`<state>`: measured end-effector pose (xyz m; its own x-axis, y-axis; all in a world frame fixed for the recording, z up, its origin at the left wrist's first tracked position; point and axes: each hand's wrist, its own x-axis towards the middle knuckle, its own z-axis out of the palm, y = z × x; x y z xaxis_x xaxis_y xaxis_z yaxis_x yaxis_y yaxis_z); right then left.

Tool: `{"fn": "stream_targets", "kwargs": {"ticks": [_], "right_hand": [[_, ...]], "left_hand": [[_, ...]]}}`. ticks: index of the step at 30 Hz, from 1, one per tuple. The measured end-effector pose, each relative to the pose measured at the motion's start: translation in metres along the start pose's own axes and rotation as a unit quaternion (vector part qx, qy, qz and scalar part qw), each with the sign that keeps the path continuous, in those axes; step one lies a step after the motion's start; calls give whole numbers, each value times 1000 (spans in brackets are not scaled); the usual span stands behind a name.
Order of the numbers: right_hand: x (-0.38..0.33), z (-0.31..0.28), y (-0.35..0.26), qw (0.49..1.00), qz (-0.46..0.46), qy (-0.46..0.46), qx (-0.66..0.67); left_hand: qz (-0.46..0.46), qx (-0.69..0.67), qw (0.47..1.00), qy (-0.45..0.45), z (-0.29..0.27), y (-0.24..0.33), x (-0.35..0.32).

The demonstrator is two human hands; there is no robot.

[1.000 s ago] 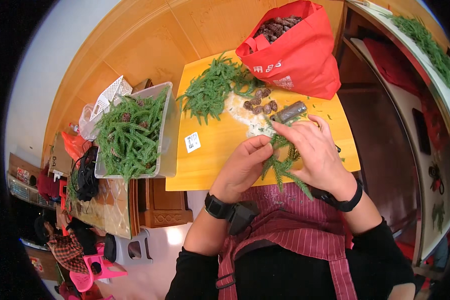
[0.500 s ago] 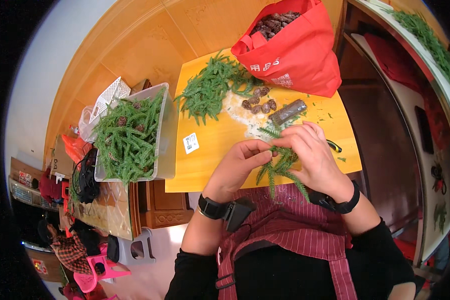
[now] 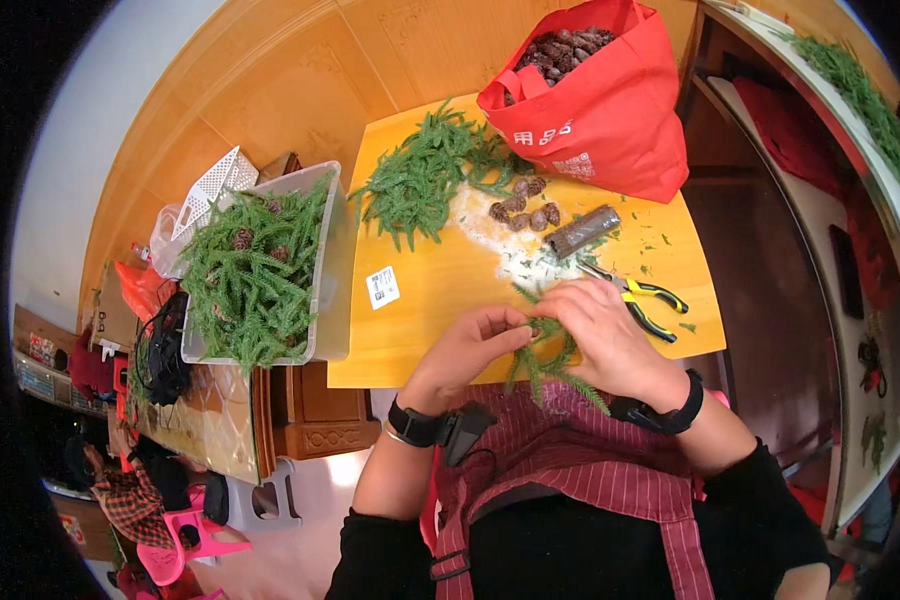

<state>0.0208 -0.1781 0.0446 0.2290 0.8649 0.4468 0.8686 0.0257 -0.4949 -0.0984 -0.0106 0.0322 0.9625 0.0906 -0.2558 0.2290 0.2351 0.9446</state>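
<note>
Between my hands, just over the table's front edge, is a green artificial pine sprig [image 3: 548,366] with several needled branches. My left hand [image 3: 478,345] pinches it near the middle, thumb and forefinger closed. Curled over its upper right side, my right hand [image 3: 610,335] grips the same sprig, its fingertips close to the left hand's. Pliers [image 3: 642,300] with yellow and black handles lie just right of my right hand. Beyond them are a dark cylindrical roll [image 3: 583,232] and several small pinecones [image 3: 522,206]. What my fingertips press on is partly hidden.
A pile of green sprigs [image 3: 425,180] lies on the yellow table [image 3: 410,345], near a white label [image 3: 382,287]. A red bag [image 3: 600,110] of pinecones stands at the back right. Left is a clear bin [image 3: 332,270] full of sprigs and cones. Another person [image 3: 135,505] sits far left.
Both hands have shifted slightly left and down with the pine sprig. The pliers, mostly covered by my right hand before, now show fully.
</note>
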Motion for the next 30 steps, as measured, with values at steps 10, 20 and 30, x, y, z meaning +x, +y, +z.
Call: {"fn": "stream_targets", "kwargs": {"ticks": [10, 20, 30], "right_hand": [[60, -6, 75, 989, 139, -7, -54], [89, 40, 103, 943, 56, -102, -311], [89, 47, 103, 942, 0, -119, -315]], "left_hand": [[-28, 237, 959, 152, -67, -18, 2], [229, 485, 810, 239, -75, 23, 36], [136, 560, 786, 224, -80, 18, 121]]}}
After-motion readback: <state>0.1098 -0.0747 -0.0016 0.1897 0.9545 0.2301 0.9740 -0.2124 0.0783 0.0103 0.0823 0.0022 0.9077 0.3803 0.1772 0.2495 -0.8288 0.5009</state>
